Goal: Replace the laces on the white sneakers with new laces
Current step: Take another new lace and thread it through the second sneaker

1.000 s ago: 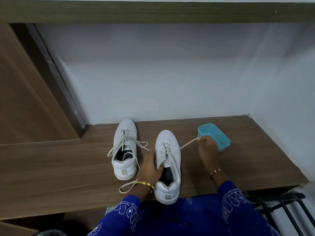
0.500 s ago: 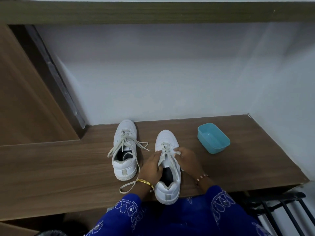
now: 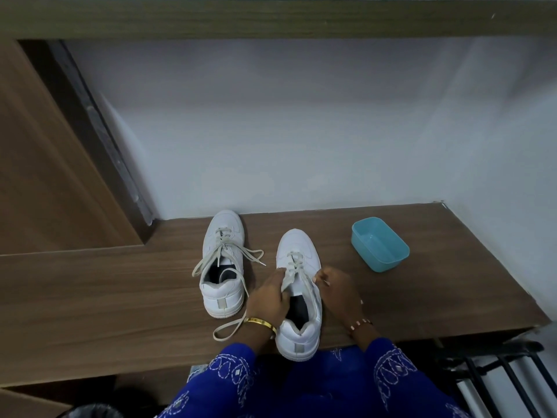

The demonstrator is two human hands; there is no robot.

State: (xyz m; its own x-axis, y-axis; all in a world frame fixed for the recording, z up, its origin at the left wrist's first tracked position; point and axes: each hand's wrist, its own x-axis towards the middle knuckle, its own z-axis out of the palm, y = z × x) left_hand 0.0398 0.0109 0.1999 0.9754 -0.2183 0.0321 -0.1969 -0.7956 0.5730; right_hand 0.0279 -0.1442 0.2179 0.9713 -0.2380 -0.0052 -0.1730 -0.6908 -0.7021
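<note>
Two white sneakers stand on the wooden counter point(image 3: 120, 297), toes toward 12 o'clock. The left sneaker point(image 3: 222, 263) has loose grey laces. The left hand point(image 3: 268, 300) grips the right sneaker point(image 3: 298, 254) by its lace; the right hand point(image 3: 339, 292) pinches the lace end at 3 o'clock.

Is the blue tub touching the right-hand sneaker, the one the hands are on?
Apart. The head view shows bare wooden shelf between the blue tub and the right-hand sneaker; the right hand lies between them too, clear of the tub.
</note>
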